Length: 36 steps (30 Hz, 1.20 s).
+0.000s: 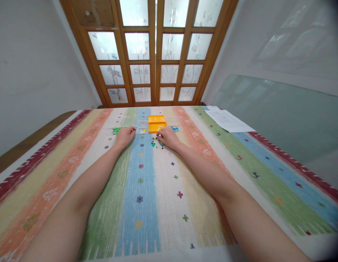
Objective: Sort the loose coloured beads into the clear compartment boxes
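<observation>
My left hand (125, 136) rests at the far part of the table, its fingers curled together beside a clear tray with small green pieces (116, 130). Whatever its fingertips may hold is too small to make out. My right hand (169, 138) is closed in a pinch just in front of an orange open box (157, 119); anything between those fingers is also too small to name. Below its fingertips lies a loose pile of tiny mixed-colour pieces (154, 144). Yellow pieces (143, 130) sit between the hands, and blue pieces (175, 128) lie behind my right hand.
A striped, patterned tablecloth (141, 182) covers the table. White printed sheets (229, 121) lie at the far right. Behind the table stand wood-framed glass doors (155, 62). A pale glass panel (280, 112) leans along the right wall.
</observation>
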Each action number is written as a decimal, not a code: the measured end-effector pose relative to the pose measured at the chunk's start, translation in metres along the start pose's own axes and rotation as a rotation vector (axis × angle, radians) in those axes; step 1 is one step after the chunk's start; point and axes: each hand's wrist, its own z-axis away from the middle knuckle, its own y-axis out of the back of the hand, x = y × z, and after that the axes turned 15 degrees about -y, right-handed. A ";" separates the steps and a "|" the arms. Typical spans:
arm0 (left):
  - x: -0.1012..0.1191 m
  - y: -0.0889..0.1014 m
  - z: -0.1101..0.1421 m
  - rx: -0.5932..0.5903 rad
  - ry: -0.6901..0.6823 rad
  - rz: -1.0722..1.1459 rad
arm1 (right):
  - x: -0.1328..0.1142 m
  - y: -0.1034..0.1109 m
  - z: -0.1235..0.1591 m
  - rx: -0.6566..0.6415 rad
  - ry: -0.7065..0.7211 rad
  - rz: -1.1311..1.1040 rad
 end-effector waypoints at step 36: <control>0.035 -0.009 0.006 -0.218 -0.354 0.119 | -0.029 -0.011 0.005 -0.038 0.080 -0.145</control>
